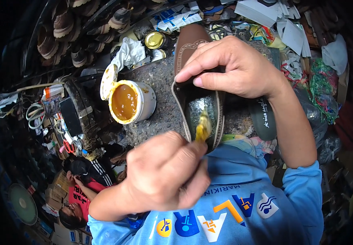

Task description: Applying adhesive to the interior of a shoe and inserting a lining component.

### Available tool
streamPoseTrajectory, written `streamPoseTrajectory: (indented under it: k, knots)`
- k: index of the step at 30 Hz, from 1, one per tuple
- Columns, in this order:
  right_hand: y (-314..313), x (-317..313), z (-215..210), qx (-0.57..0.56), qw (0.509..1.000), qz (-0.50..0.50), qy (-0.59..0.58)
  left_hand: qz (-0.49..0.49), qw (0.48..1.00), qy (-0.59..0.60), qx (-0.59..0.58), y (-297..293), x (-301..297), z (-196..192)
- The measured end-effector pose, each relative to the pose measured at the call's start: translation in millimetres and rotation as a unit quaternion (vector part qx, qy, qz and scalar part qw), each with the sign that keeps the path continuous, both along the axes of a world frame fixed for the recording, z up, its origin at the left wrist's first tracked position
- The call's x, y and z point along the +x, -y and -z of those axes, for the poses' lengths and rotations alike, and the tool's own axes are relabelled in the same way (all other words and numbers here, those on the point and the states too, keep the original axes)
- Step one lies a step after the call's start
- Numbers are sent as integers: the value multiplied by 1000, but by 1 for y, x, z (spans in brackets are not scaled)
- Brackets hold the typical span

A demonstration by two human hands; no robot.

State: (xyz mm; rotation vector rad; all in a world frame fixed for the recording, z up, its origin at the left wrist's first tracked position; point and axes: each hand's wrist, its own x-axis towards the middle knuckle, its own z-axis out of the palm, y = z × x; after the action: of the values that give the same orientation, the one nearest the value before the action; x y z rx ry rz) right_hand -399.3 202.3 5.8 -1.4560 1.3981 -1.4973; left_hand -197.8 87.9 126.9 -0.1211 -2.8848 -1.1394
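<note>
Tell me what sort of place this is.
Probably a shoemaking or shoe-repair workshop: a brown shoe held by the right hand, an open tub of amber, glue-like liquid, and more shoes at upper left.

Cramped shoe workshop around me. Signs: shoes on racks point(63, 25), brown shoe point(189, 38) in front of me, open tub of amber paste point(147, 102), crusted bench point(163, 77), loose insole point(263, 118).

Two hands point(164, 173), one held shoe point(192, 43), one brush point(203, 127), one open tub point(147, 102), one round gold lid point(154, 40), one other person point(80, 195).
</note>
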Motion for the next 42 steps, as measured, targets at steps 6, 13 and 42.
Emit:
streamPoseTrajectory:
  k: [6, 13, 42]
  knots:
    - [-7, -1, -5, 21, 1000, -11, 15, -58, 995, 39, 73, 28, -15, 38]
    - [-7, -4, -11, 38, 999, -20, 6, -11, 967, 193, 168, 43, -26, 27]
    - [-9, -3, -2, 3, 1000, -7, 16, 136, 989, 42, -34, 9, -15, 10]
